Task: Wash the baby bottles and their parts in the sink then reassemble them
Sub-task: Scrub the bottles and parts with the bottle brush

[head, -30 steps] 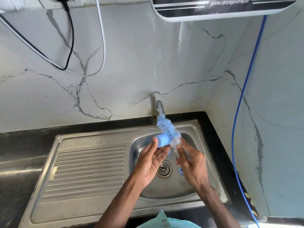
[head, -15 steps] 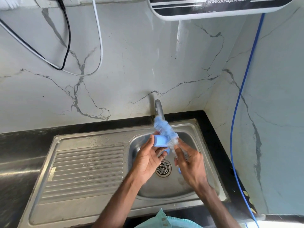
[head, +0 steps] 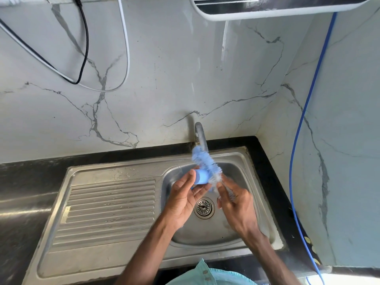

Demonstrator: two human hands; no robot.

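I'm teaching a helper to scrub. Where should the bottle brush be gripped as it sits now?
Grip its bare handle from the near right, as the right hand does. The bottle brush slants up toward the tap, its soft bristles against the blue bottle part pinched by the left hand; only the stem below is firm and free.

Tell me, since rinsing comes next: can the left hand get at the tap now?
Probably not freely: the left hand grips the blue bottle part, and the bottle brush held by the right hand stands between it and the tap.
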